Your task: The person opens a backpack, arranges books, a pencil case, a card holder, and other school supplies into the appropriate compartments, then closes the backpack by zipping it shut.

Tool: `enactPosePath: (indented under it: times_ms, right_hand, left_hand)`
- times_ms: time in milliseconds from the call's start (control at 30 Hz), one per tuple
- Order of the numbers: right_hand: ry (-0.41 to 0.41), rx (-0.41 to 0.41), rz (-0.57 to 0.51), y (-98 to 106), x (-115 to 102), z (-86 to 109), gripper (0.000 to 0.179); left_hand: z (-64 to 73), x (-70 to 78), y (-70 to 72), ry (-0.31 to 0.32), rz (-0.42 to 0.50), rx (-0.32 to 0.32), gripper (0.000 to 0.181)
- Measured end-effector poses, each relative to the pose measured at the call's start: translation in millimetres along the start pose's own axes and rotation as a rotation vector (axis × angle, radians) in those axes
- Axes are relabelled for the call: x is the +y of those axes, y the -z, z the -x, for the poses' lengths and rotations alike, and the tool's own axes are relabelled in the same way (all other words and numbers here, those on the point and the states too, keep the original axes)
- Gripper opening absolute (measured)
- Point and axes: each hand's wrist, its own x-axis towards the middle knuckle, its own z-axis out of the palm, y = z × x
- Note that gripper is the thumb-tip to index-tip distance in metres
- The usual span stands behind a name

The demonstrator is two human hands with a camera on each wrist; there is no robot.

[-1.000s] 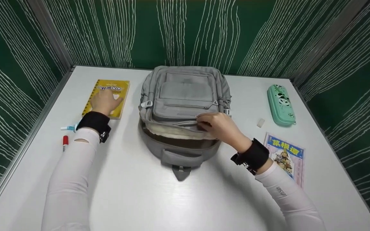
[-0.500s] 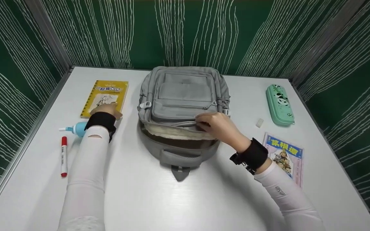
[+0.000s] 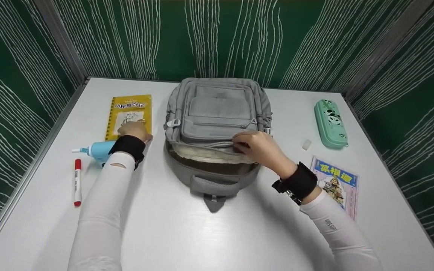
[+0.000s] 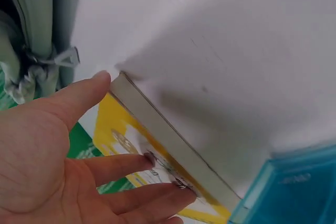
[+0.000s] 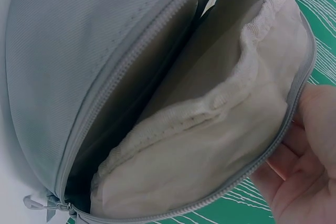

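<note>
A grey backpack (image 3: 217, 107) lies with its main compartment unzipped at the middle of the white table. My right hand (image 3: 256, 148) grips the edge of its front panel, holding the mouth apart; the right wrist view shows a cream inner pocket (image 5: 210, 156) inside. To the left is a yellow book (image 3: 144, 103) with a drawing on its cover. My left hand (image 3: 133, 131) lies on the near end of that book, its fingers straight against the cover (image 4: 113, 124) and the thumb at a corner. Beside that wrist is a light-blue bottle (image 3: 98, 150) with a white nozzle, partly hidden.
A red-capped marker (image 3: 77, 182) lies left of my left forearm. On the right are a green panda pencil case (image 3: 330, 124), a small whitish block (image 3: 306, 144) and a pink-and-blue booklet (image 3: 333, 180), partly behind my right wrist. Green walls (image 3: 236, 37) border the table.
My left hand has drawn back from the middle of the yellow book to its near end. The book has turned slightly, its near end shifting right. My right hand keeps its grip on the backpack.
</note>
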Motion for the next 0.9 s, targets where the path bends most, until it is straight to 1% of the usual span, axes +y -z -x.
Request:
enactPosePath:
  times_ms: [100, 200, 267, 367, 467, 533, 600, 700, 833, 900]
  right_hand:
    - [0.001, -0.002, 0.004, 0, 0, 1.1, 0.013]
    - [-0.007, -0.002, 0.006, -1, 0, 2.3, 0.013]
    - [-0.011, 0.002, 0.009, -1, 0, 3.0, 0.012]
    - [-0.009, 0.001, 0.012, -1, -1, 2.5, 0.011]
    - [-0.005, -0.003, 0.012, -2, -2, 2.7, 0.011]
    - [-0.004, -0.009, 0.012, -2, -2, 2.5, 0.01]
    - [-0.004, -0.01, 0.011, -2, -1, 2.7, 0.01]
    - [0.001, -0.009, 0.014, -2, -1, 3.0, 0.011]
    - [0.009, -0.007, 0.019, -2, -1, 2.9, 0.011]
    - [0.009, -0.009, 0.02, -2, -1, 3.0, 0.01]
  left_hand:
    - [1.1, 6.4, -1.7, -0.029, 0.003, 0.024, 0.076]
    - [-2.9, 8.9, -3.4, -0.021, 0.032, 0.052, 0.077]
    - [-7.7, 7.9, -4.7, 0.021, 0.045, 0.073, 0.078]
    - [-13.7, 3.7, -7.8, 0.148, 0.052, 0.079, 0.085]
    - [-19.0, -1.5, -12.4, 0.264, 0.042, 0.038, 0.096]
    - [-23.3, -5.7, -15.5, 0.315, 0.062, 0.013, 0.1]
    - [-27.9, -8.5, -16.9, 0.335, 0.064, 0.001, 0.102]
    - [-32.7, -10.5, -16.0, 0.358, 0.119, 0.006, 0.1]
    - [-35.0, -12.1, -13.0, 0.366, 0.193, 0.017, 0.098]
    - [-35.9, -13.9, -12.6, 0.361, 0.204, 0.016, 0.099]
